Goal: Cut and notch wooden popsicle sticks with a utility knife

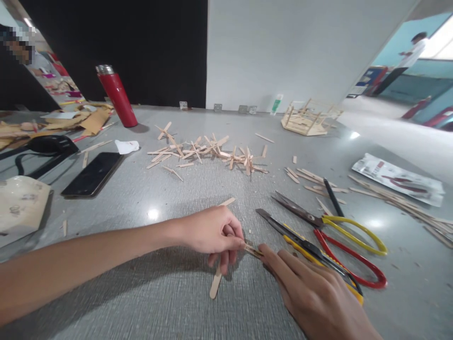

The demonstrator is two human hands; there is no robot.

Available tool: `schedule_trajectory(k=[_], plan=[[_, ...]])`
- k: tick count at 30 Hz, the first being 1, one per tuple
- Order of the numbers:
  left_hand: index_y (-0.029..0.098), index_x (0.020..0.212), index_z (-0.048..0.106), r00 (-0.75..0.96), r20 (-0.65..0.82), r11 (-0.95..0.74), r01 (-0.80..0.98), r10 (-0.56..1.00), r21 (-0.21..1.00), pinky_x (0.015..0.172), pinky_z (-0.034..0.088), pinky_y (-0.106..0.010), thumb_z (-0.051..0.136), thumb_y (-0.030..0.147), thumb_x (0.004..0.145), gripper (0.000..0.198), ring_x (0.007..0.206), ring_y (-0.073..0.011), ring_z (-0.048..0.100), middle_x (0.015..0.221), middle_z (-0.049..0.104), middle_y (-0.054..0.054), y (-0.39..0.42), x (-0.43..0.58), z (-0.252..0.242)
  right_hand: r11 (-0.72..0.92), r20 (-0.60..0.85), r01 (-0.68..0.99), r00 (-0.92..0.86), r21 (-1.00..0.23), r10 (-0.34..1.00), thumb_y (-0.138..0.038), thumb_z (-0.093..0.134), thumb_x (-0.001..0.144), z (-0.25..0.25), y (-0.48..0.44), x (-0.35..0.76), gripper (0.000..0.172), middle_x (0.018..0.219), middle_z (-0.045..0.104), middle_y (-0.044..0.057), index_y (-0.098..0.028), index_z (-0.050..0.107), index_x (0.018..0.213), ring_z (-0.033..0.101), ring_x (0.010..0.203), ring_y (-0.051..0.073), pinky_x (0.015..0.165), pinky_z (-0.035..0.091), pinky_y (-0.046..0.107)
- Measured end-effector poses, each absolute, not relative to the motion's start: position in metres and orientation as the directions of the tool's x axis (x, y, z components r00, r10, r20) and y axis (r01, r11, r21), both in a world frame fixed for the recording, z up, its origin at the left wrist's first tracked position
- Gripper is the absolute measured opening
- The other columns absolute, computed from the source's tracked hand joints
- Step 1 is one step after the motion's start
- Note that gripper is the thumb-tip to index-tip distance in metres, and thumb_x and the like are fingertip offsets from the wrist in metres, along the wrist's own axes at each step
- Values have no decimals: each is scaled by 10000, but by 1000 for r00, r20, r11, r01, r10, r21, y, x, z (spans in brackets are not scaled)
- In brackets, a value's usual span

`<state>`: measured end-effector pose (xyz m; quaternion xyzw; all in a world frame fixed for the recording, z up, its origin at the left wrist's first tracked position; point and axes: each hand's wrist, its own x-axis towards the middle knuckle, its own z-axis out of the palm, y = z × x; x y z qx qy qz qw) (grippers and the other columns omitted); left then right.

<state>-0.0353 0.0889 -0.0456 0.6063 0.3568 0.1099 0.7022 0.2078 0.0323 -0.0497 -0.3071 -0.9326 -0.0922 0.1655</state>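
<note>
My left hand (217,231) is closed, thumb and fingers pinching one end of a short wooden stick piece (252,250). My right hand (314,293) has its fingertips at the other end of that piece; its thumb is hidden underneath. Below my left hand lies a longer craft stick (215,285), its middle covered by the hand and its far tip showing beyond the knuckles. Just beyond my right hand is a yellow and black utility knife (307,250) with its blade out. Scissors (320,221) with one yellow and one red handle lie beside the knife.
A loose heap of cut sticks (212,150) spreads across the table's middle. A stick-built frame (307,118) stands at the back right. Further off are a red bottle (118,97), a phone (92,174), a black pen (332,196) and a white packet (398,179). Other people are in the background.
</note>
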Motion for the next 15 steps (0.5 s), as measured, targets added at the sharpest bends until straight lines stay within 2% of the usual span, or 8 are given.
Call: schedule_trajectory(k=[5, 15], plan=[[143, 786, 613, 719, -369, 250, 272, 589, 929, 422, 437, -183, 650, 342, 954, 263, 451, -106, 639, 655, 694, -18, 89, -35, -47, 800, 357, 598, -759, 48, 545, 35, 349, 884, -47, 32, 208, 415, 863, 741, 101, -80, 588, 1203, 729, 633, 206, 533, 603, 317], [153, 787, 624, 724, -358, 241, 266, 589, 934, 454, 475, -215, 736, 473, 876, 350, 479, -126, 657, 680, 711, -27, 90, -37, -50, 798, 379, 596, -762, 93, 525, 30, 344, 900, -48, 33, 209, 401, 882, 756, 112, -81, 595, 1193, 734, 629, 201, 531, 598, 302]])
